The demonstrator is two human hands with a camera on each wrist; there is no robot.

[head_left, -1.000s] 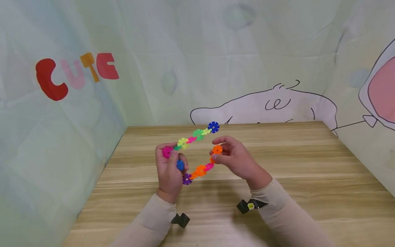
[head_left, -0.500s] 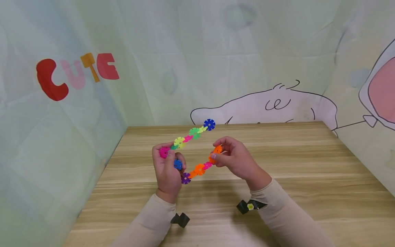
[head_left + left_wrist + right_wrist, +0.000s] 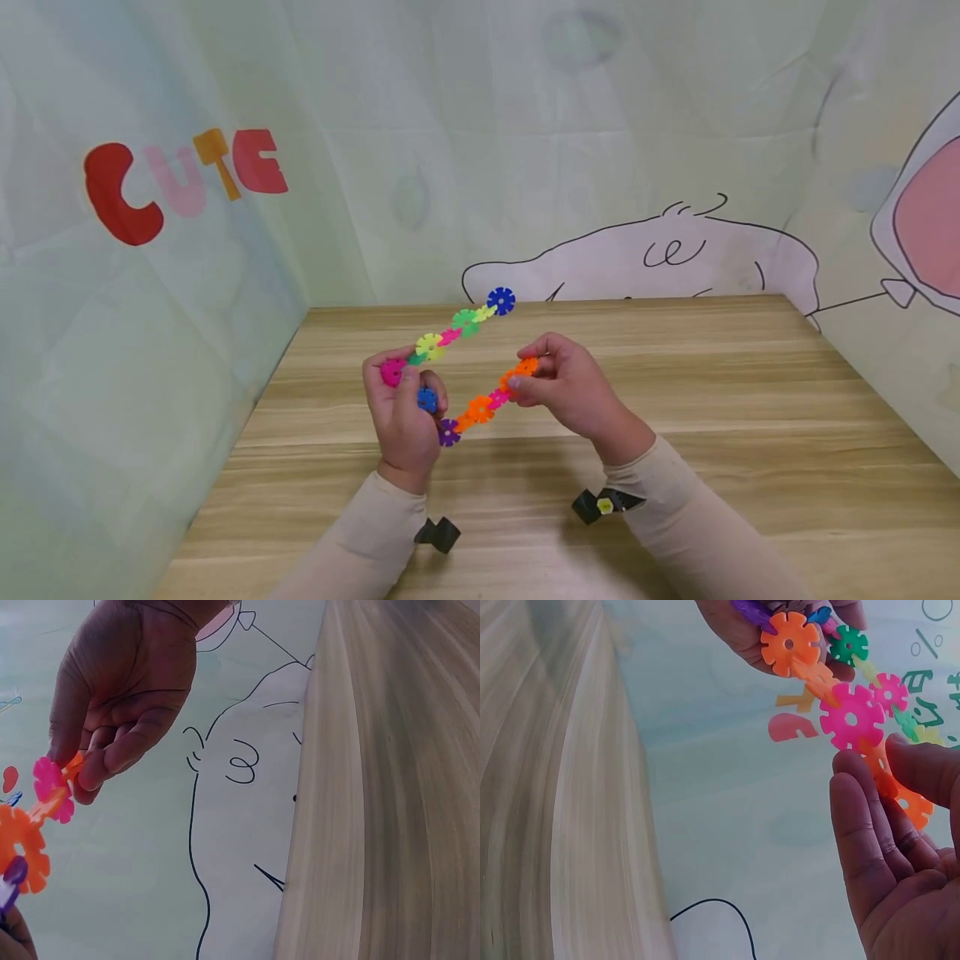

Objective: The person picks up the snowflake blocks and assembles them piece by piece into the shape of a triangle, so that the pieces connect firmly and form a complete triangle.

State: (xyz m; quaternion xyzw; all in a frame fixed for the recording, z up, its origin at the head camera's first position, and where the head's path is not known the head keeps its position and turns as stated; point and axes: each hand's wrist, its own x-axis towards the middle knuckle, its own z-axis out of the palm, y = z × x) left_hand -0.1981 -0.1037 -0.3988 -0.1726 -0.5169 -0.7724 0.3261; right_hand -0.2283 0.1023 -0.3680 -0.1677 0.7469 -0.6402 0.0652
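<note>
A chain of notched, interlocking plastic discs [image 3: 481,408] hangs above the table in a sideways V. My left hand [image 3: 405,429] grips the bend, around a magenta disc [image 3: 392,372], a blue disc [image 3: 427,401] and a purple disc [image 3: 448,432]. The upper arm of the chain runs through yellow and green discs to a free dark blue disc [image 3: 501,293]. Along the lower arm, orange and pink pieces reach my right hand [image 3: 573,387], which pinches the orange end between thumb and fingers. In the right wrist view, a pink disc [image 3: 838,726] sits just beyond these fingertips.
Below the hands lies a wood-grain table [image 3: 712,375]. Printed cloth walls [image 3: 420,125] rise behind and at both sides, close to the table's edges. A small black camera [image 3: 438,534] is strapped at the left wrist, another black camera [image 3: 588,506] at the right.
My left hand and the chain have shifted a little left, the dark blue end also rising slightly. The right hand stays nearly in place, while the orange end in it has tilted flatter.
</note>
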